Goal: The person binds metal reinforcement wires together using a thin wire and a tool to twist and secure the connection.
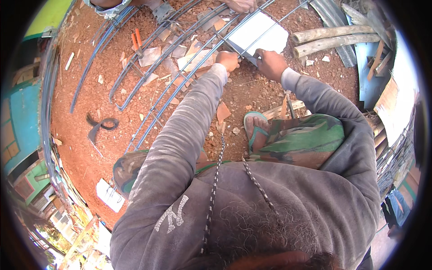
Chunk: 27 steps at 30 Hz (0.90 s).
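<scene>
A frame of thin steel rebar (198,63) runs slantwise over the red soil in the upper middle. At its near edge, my left hand (228,61) is closed beside a bar; what its fingers hold is too small to name. My right hand (271,65) is just to the right, fingers pinched together at the end of a dark, narrow piece I cannot make out. Just beyond both hands lies a white sheet (260,32) under the bars. Across the frame, another person's hand (240,4) rests near the far bars.
Orange-handled pliers (137,41) lie among broken tile pieces at left. A curled black strip (103,125) is on the soil. Two wooden poles (335,39) and corrugated metal sheets (335,27) lie at right. A white board with wire pieces (110,195) sits lower left.
</scene>
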### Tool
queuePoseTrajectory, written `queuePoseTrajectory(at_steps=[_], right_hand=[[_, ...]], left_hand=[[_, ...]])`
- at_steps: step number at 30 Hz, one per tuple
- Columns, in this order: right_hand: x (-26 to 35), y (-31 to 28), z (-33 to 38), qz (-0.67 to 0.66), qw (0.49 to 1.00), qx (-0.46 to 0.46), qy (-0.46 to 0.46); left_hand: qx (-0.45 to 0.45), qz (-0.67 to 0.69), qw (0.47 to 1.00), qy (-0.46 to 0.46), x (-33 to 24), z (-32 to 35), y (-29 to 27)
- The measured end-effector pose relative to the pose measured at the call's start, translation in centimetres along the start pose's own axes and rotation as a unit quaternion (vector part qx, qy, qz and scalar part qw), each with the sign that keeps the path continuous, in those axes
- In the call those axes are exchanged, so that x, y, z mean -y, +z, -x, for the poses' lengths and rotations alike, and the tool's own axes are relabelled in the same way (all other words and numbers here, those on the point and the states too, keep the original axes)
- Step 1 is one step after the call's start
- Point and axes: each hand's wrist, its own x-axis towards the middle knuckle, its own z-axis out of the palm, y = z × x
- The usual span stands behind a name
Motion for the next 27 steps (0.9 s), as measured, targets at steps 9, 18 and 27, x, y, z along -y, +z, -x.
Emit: queuePoseTrajectory(at_steps=[9,18,27], right_hand=[[-1.3,2.0,-1.3,-0.093,0.988,0.015,0.122],[-1.9,2.5,-0.9,-0.174,0.97,-0.033,0.164],[-1.3,2.6,-0.9,-0.094,0.988,-0.039,0.113]], left_hand=[[-0.064,0.27,0.96,-0.028,-1.4,2.8,0.1],[-0.096,-0.197,0.96,0.175,-3.1,7.3,-0.2],[0.002,-0.2,0.979,0.028,-3.1,2.6,0.0]])
